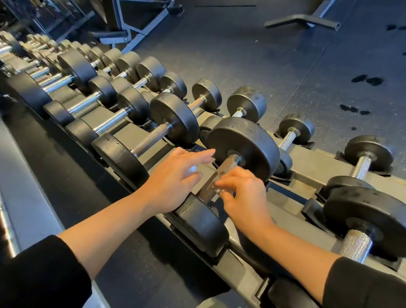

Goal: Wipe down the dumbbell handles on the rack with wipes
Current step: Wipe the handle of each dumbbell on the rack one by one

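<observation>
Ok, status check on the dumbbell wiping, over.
Left hand open beside the handle. Right hand pinching a small wipe on it. Nothing in the way.

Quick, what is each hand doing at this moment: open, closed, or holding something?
Left hand: open, fingers spread beside the dumbbell handle, something pale under the palm, unclear.
Right hand: fingers curled, pinching a small crumpled wipe against that handle.

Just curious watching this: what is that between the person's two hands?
In the head view, the knurled handle of a dumbbell on the rack lies between the left hand and the right hand, whose fingers pinch something small and pale against it.
</observation>
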Demonstrator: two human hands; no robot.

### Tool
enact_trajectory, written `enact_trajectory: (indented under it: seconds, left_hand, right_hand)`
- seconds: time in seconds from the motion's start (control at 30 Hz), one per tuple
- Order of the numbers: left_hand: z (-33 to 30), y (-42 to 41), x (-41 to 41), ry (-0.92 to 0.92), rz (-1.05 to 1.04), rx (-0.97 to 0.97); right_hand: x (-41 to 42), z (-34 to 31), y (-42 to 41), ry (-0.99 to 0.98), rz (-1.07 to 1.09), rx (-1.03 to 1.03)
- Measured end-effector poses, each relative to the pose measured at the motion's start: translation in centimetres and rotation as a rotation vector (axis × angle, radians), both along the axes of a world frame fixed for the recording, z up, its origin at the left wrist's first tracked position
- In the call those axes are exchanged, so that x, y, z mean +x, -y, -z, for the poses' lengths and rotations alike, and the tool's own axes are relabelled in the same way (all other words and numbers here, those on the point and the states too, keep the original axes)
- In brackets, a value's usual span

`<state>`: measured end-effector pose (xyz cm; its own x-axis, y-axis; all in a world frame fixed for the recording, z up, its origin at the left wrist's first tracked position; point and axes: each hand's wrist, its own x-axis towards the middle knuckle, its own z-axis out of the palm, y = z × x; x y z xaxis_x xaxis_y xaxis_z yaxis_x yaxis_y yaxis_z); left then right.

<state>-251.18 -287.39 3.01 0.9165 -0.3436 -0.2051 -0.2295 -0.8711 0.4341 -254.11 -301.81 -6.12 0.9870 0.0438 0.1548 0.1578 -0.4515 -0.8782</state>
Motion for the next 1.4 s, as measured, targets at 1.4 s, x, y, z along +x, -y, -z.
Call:
enact_trajectory:
  seconds: [1.4]
  left_hand:
    - [0.9,-1.8,9.1,-0.057,0.328,-0.141]
  right_hand:
    - [4.5,-4.3,-0.7,-0.153,-0.112,-0.453]
